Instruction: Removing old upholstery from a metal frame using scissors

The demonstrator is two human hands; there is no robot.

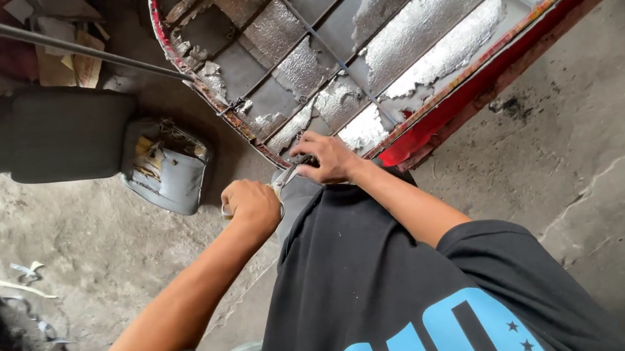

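Two hands, left hand (251, 204) fisted round one metal tool (284, 177), right hand (330, 158) pinching one red panel (432, 126) edge

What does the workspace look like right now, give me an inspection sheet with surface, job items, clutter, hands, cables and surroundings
Surface: bare, dusty, cracked concrete floor.
Job's things: red-edged metal panel with peeling silver lining, lying on the floor; small metal tool at its rim.
Clutter: scraps on the floor at left; cardboard pieces at upper left.
Hands: left hand closed around the tool's handle; right hand resting on the panel's edge by the tool.
Cables: nothing seen; a thin dark rod crosses upper left.
Surroundings: worn grey seat beside the panel.
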